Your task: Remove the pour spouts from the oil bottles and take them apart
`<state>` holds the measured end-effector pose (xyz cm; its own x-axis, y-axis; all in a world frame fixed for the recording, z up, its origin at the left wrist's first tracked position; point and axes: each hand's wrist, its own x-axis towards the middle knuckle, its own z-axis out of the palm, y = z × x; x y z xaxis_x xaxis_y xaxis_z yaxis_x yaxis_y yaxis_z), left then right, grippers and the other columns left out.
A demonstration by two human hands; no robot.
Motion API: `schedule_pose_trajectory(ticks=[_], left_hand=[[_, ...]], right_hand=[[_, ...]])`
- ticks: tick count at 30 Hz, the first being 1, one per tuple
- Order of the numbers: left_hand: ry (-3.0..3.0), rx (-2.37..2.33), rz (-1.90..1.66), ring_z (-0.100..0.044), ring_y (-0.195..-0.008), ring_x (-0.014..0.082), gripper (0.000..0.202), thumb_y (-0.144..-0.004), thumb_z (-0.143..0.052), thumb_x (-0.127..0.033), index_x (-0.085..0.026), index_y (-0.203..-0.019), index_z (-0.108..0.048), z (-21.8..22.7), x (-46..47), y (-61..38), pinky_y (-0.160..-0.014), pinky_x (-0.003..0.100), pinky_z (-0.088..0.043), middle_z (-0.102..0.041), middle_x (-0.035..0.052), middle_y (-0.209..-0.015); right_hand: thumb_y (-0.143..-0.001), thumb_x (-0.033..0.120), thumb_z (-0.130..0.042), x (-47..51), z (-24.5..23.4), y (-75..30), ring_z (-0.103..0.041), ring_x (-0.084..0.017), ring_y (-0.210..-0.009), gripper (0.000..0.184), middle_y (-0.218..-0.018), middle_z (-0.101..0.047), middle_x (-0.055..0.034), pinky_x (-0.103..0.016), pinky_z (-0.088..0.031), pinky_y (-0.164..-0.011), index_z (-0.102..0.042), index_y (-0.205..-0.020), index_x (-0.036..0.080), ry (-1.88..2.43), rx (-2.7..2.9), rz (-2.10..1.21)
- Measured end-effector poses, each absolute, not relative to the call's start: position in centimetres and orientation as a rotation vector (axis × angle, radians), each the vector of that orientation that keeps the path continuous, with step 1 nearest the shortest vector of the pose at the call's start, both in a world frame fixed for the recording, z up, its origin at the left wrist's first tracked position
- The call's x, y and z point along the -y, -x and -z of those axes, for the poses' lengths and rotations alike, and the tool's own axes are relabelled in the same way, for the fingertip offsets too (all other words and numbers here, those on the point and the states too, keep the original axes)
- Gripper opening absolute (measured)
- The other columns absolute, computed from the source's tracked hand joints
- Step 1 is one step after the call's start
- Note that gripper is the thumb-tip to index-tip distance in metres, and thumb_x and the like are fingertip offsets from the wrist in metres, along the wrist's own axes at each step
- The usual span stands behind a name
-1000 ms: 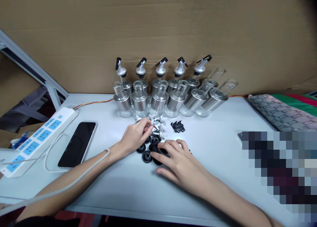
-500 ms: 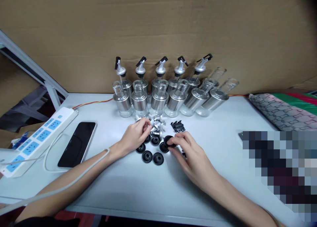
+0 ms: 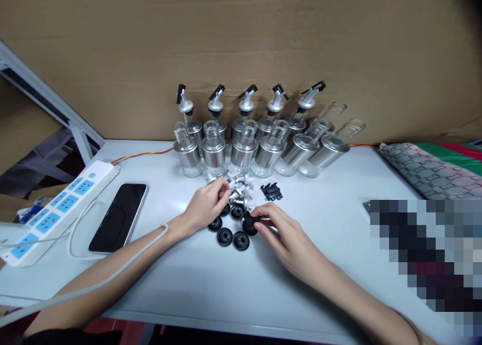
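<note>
- Right hand [image 3: 285, 232] is pinching a black stopper [image 3: 248, 219] in its grip, near black discs [image 3: 225, 237] on the table [image 3: 196, 284].
- Left hand [image 3: 206, 206] is curling beside silver parts [image 3: 245, 203]; its grip's hold is staying unclear.

The left hand [image 3: 209, 202] is right of the phone [image 3: 118, 217], fingers curled; the right hand [image 3: 284, 232], farther right, pinches between thumb and fingers.

Assembly workshop, bottle rows [image 3: 244, 155], loose parts [image 3: 241, 241], cardboard wall [image 3: 233, 43]
</note>
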<state>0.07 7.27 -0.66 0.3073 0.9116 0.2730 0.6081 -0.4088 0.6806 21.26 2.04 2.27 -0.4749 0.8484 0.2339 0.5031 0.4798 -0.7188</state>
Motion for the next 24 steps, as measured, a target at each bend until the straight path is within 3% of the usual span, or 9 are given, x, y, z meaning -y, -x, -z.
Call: schedule_pose_trajectory(ticks=[9, 16, 24], left_hand=[[-2.128, -1.354, -0.881, -0.05, -0.056, 0.0108, 0.01, -0.091, -0.043, -0.027, -0.02, -0.09, -0.051, 0.7, -7.3, -0.1, -0.056, 0.021, -0.038, -0.057, -0.0022, -0.072], [-2.133, -1.357, -0.878, -0.049, -0.055, 0.0106, 0.01, -0.092, -0.043, -0.027, -0.02, -0.091, -0.051, 0.7, -7.3, -0.1, -0.055, 0.021, -0.037, -0.056, -0.0025, -0.071], [-2.144, -1.35, -0.887, -0.049, -0.055, 0.0105, 0.01, -0.092, -0.043, -0.026, -0.02, -0.091, -0.051, 0.7, -7.3, -0.2, -0.054, 0.021, -0.037, -0.057, -0.0026, -0.071]], right_hand=[[-0.092, 0.018, -0.049, -1.8, -2.2, -20.9, -0.064, -0.019, -0.087, 0.013, -0.093, -0.066, -0.006, -0.031, -0.053, -0.074, -0.053, -0.104, 0.021, 1.06, 2.168, -0.651], [-0.091, 0.014, -0.053, -2.4, -2.4, -19.7, -0.059, -0.021, -0.089, 0.012, -0.093, -0.069, -0.0057, -0.036, -0.043, -0.078, -0.059, -0.101, 0.018, 0.934, 2.365, -0.355], [-0.087, 0.013, -0.059, -2.7, -2.1, -19.1, -0.058, -0.021, -0.092, 0.01, -0.089, -0.07, -0.004, -0.036, -0.037, -0.081, -0.062, -0.096, 0.016, 0.961, 2.451, -0.377]])
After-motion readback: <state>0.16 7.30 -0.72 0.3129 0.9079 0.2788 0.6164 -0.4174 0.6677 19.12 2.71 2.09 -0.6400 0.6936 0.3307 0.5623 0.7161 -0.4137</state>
